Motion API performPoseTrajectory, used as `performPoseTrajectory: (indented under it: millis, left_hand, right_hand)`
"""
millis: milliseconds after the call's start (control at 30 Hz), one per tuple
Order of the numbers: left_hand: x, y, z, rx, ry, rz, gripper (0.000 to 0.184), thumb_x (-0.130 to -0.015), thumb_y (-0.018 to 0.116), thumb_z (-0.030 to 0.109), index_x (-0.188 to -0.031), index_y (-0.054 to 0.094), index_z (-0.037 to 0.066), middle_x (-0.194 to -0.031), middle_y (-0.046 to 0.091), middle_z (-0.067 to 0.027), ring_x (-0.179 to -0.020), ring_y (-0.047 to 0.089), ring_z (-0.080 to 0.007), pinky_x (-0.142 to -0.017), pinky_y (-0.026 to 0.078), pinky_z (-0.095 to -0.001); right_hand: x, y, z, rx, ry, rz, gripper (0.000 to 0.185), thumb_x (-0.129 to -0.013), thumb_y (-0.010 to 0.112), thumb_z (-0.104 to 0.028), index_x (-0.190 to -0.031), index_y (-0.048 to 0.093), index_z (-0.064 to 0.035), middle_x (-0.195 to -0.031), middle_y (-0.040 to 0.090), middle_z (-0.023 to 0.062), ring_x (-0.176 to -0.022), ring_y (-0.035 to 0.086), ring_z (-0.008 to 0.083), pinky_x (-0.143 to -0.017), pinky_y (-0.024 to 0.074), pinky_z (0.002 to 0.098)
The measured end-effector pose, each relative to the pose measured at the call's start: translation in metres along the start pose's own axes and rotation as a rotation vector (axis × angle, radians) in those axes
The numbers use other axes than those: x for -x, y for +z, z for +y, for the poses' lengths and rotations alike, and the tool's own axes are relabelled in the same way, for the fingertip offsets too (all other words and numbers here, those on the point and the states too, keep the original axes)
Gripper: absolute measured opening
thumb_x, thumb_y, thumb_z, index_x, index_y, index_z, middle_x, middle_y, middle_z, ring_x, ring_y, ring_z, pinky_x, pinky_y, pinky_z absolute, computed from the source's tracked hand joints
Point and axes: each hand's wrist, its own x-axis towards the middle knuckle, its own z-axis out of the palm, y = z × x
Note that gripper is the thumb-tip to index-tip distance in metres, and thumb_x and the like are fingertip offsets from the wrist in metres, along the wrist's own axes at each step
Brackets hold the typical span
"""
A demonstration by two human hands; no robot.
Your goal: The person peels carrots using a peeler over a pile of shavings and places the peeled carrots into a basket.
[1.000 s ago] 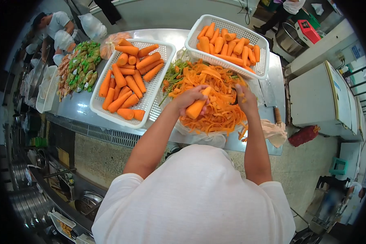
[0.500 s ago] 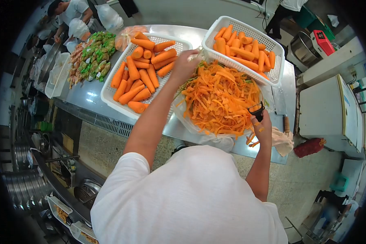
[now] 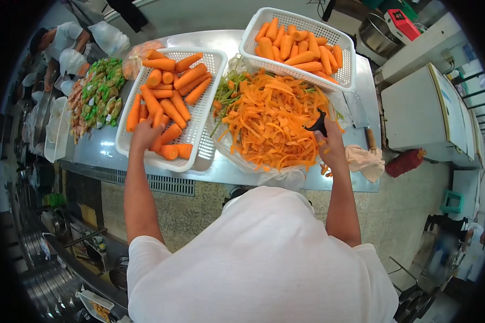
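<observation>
My left hand (image 3: 144,133) is in the left white basket (image 3: 125,141), its fingers closed around the lower end of an orange carrot (image 3: 154,106). Several more whole carrots lie about it there. A black-handled peeler (image 3: 318,125) is held in my right hand (image 3: 333,146), over the right edge of a heap of carrot peelings (image 3: 277,124). Bits of orange peel cling to those fingers. The heap rests on a clear plastic bag (image 3: 285,176), with green stalks (image 3: 227,96) at its left side.
Behind the peelings stands a second white basket (image 3: 348,75) of carrots. A cleaver (image 3: 357,110) and a crumpled cloth (image 3: 365,161) lie on the metal table (image 3: 375,89) at right. Green-wrapped bundles (image 3: 99,97) cover the left end, where another person (image 3: 64,40) works.
My left hand has come from the far edge of the peelings, left and down into the left basket, and closed on a carrot. My right hand still grips the peeler; the view has shifted.
</observation>
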Motion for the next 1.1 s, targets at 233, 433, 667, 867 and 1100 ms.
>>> performPoseTrajectory:
  millis: [233,433,667,867,1100]
  left_hand:
    - [0.074,-0.051,0.12,1.982,0.758,-0.021,0.056,-0.094,0.061,0.026,-0.143,0.047,0.0,-0.144,0.051,-0.0203,-0.133,0.05,-0.036,-0.105,0.049,-0.0495]
    - [0.039,0.054,0.173,2.513,0.552,-0.633,0.061,-0.091,0.065,0.016,-0.145,0.04,0.003,-0.136,0.054,-0.0244,-0.116,0.063,-0.0407,-0.094,0.06,-0.0443]
    - [0.087,0.059,0.299,2.086,0.497,-0.764,0.048,-0.097,0.059,0.021,-0.14,0.039,0.015,-0.12,0.062,-0.0181,-0.089,0.068,-0.0225,-0.069,0.06,-0.029]
    - [0.085,0.077,0.328,1.5,0.108,-0.662,0.04,-0.105,0.048,0.045,-0.132,0.043,0.017,-0.09,0.058,-0.007,-0.062,0.058,-0.0141,-0.05,0.049,-0.0279]
    - [0.102,0.08,0.335,1.362,0.115,-0.516,0.039,-0.106,0.042,0.053,-0.12,0.045,0.017,-0.085,0.056,-0.0044,-0.056,0.054,-0.012,-0.043,0.044,-0.0258]
  right_hand:
    - [-0.008,0.002,-0.02,-0.1,-0.019,-0.037,0.03,-0.098,0.059,-0.011,-0.126,0.054,0.0,-0.105,0.055,0.0156,-0.097,0.053,0.0307,-0.088,0.044,0.0377]
    - [-0.004,0.006,-0.003,-0.069,-0.091,0.038,0.033,-0.096,0.06,-0.01,-0.126,0.054,-0.0006,-0.108,0.055,0.0146,-0.099,0.053,0.0296,-0.086,0.045,0.0379]
    - [-0.011,-0.007,0.007,0.082,-0.161,0.154,0.035,-0.08,0.068,-0.011,-0.114,0.059,-0.0035,-0.105,0.056,0.014,-0.101,0.052,0.0364,-0.09,0.0407,0.0463]
    - [-0.04,-0.043,-0.038,0.529,-0.385,0.026,0.029,-0.072,0.07,-0.013,-0.1,0.062,-0.0117,-0.094,0.053,0.008,-0.097,0.052,0.0284,-0.092,0.0366,0.0436]
    - [-0.059,-0.024,-0.043,0.402,-0.388,0.207,0.025,-0.087,0.068,-0.031,-0.069,0.069,-0.0132,-0.069,0.058,0.0016,-0.079,0.055,0.0217,-0.085,0.0372,0.0396]
